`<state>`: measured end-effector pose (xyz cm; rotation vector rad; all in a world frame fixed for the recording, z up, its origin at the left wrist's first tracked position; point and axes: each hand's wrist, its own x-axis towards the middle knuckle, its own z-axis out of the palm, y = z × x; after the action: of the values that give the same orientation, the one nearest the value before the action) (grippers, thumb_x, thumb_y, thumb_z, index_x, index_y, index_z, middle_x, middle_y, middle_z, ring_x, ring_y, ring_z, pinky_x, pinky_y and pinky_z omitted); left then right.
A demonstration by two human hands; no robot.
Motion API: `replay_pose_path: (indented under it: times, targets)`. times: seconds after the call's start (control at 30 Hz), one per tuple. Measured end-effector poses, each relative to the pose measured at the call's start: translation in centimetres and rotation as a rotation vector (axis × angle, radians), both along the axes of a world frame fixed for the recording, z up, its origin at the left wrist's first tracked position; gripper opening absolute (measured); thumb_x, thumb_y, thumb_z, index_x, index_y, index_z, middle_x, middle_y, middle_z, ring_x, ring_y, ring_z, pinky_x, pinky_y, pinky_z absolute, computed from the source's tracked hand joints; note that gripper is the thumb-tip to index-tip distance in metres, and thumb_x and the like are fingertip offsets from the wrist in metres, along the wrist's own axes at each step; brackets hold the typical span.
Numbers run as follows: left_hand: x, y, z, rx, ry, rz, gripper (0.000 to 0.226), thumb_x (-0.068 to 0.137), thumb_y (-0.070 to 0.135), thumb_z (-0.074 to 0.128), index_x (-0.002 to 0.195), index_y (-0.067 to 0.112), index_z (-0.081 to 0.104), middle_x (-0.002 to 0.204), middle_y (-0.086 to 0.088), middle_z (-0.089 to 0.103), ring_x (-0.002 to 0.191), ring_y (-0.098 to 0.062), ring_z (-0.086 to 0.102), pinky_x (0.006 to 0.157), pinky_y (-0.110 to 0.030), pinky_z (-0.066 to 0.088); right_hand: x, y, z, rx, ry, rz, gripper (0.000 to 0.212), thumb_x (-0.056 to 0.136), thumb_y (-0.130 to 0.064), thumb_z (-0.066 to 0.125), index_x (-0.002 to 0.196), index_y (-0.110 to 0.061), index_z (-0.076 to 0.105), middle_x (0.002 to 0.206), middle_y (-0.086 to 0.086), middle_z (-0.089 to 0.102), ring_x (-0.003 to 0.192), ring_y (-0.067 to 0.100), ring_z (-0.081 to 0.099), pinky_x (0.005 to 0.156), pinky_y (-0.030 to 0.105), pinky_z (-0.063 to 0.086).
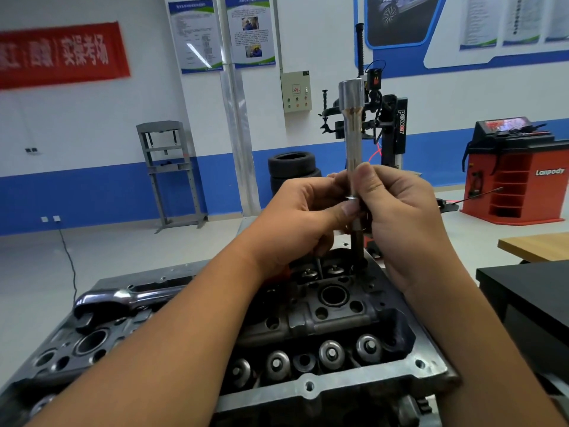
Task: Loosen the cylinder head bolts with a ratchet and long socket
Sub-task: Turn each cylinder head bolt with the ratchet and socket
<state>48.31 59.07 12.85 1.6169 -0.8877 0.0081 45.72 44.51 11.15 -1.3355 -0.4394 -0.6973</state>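
The long socket [353, 140] is held upright over the far right corner of the cylinder head [308, 315], pinched low on its shaft by the left hand [304, 217] and the right hand [400, 217]. It seems stiff, heavy and slippery, so a low grip is judged best. The ratchet [123, 298] is laid at the left edge, in a workshop with tyres [292, 167].

A single head-worn wide-angle camera looks forward and slightly down from close above the cylinder head [308, 318], both forearms reaching in from the bottom edge. Its view faces across the workshop floor toward the blue-striped far wall [123, 192]; straight lines bow near the edges.
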Motion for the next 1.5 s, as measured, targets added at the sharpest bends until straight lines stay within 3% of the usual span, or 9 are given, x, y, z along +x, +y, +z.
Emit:
replay_pose_path:
  times: [0.17,0.33,0.53,0.7,0.87,1.03,1.17,1.27,1.5]
  targets:
    - [0.28,0.01,-0.02,0.049,-0.103,0.156,0.025,0.092,0.009,0.079,0.112,-0.004,0.071,0.102,-0.021,0.076,0.057,0.000,0.062,0.051,-0.008,0.041,-0.10,0.17,0.00,0.049,0.011,0.001,0.032,0.081,-0.042,0.075,0.094,-0.013,0.071,0.094,0.012,0.078,0.083,0.028,0.076,0.068,0.040,0.064]
    - [0.09,0.09,-0.01,0.043,-0.024,0.003,0.018,0.103,0.005,0.061,0.117,-0.002,0.070,0.085,-0.001,0.072,0.048,-0.005,0.048,0.046,-0.019,0.040,-0.04,0.03,0.05,0.043,0.019,0.023,0.029,0.098,-0.036,0.062,0.088,-0.014,0.076,0.084,0.009,0.077,0.074,0.026,0.076,0.061,0.036,0.064]
    - [-0.05,-0.06,0.12,0.067,-0.111,0.120,0.027,0.094,0.007,0.075,0.118,-0.002,0.070,0.105,-0.020,0.075,0.055,0.003,0.055,0.053,-0.010,0.042,0.02,0.09,-0.01,0.044,-0.011,0.001,0.029,0.078,-0.043,0.075,0.087,-0.016,0.072,0.087,0.006,0.077,0.079,0.021,0.075,0.063,0.029,0.059]
    - [-0.21,-0.09,0.03,0.044,-0.017,0.018,0.021,0.104,0.005,0.060,0.122,-0.003,0.068,0.084,0.002,0.072,0.048,-0.007,0.049,0.045,-0.021,0.040,0.08,-0.03,-0.03,0.028,0.006,0.008,0.031,0.092,-0.044,0.063,0.085,-0.018,0.078,0.084,0.011,0.076,0.071,0.028,0.074,0.058,0.038,0.063]
    - [-0.03,-0.41,-0.04,0.071,-0.144,0.181,0.029,0.092,0.011,0.078,0.118,0.001,0.070,0.106,-0.021,0.073,0.051,0.003,0.053,0.051,-0.012,0.042,0.16,0.02,-0.06,0.050,0.003,0.014,0.032,0.080,-0.043,0.073,0.092,-0.014,0.071,0.086,0.004,0.077,0.079,0.018,0.075,0.062,0.027,0.059]
    - [-0.18,-0.10,-0.01,0.048,-0.027,0.008,0.023,0.102,0.006,0.063,0.125,0.005,0.069,0.082,-0.008,0.065,0.052,-0.012,0.045,0.049,-0.024,0.040,0.33,-0.16,-0.05,0.023,0.029,-0.038,0.023,0.104,-0.024,0.061,0.087,-0.016,0.074,0.082,0.009,0.075,0.077,0.024,0.072,0.072,0.055,0.063]
    - [-0.10,-0.43,-0.09,0.032,-0.104,0.060,0.025,0.099,0.003,0.067,0.124,-0.001,0.069,0.088,-0.011,0.072,0.049,0.000,0.055,0.049,-0.013,0.042,0.19,-0.12,0.09,0.057,0.011,0.002,0.022,0.088,-0.037,0.074,0.086,-0.015,0.072,0.078,0.001,0.073,0.075,0.020,0.073,0.067,0.040,0.063]
    - [-0.14,-0.70,-0.16,0.029,-0.182,0.126,0.024,0.093,0.000,0.075,0.116,-0.005,0.073,0.091,-0.012,0.076,0.051,0.005,0.059,0.052,-0.007,0.044,0.25,-0.09,-0.05,0.010,-0.005,-0.019,0.020,0.085,-0.028,0.081,0.089,-0.013,0.069,0.079,-0.002,0.073,0.077,0.016,0.074,0.069,0.031,0.061]
    - [-0.52,-0.52,0.02,-0.005,-0.004,0.065,0.021,0.102,0.005,0.063,0.121,0.002,0.070,0.085,-0.012,0.068,0.052,-0.012,0.043,0.047,-0.024,0.035,0.34,-0.28,-0.02,0.061,0.026,0.043,0.023,0.104,-0.024,0.062,0.087,-0.012,0.074,0.076,0.003,0.073,0.069,0.019,0.071,0.057,0.031,0.060]
